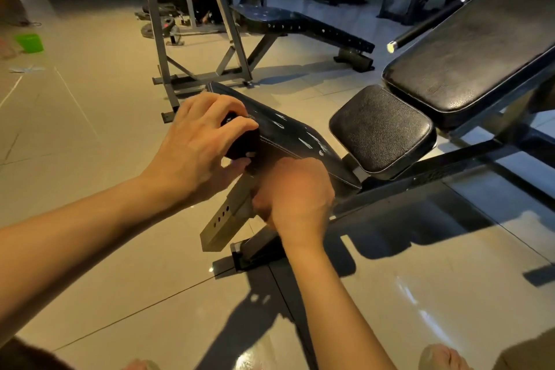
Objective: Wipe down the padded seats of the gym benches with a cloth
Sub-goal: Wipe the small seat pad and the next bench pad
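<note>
Right hand (297, 192) nearest, knuckles up, fingers curled under low end of tilted pad (288, 135); what it holds hidden, cannot tell. Left hand (195, 141) beyond, fingers wrapped round dark cloth (240, 141), touching pad's left edge. Pad long axis runs near-right to far-left; streaked face lies right of cloth. Seat (381, 129), backrest (468, 54) farther right.

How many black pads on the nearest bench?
3: tilted pad at the left hand, seat pad beside it, long back pad far right, cut off by frame; more may be hidden.
</note>
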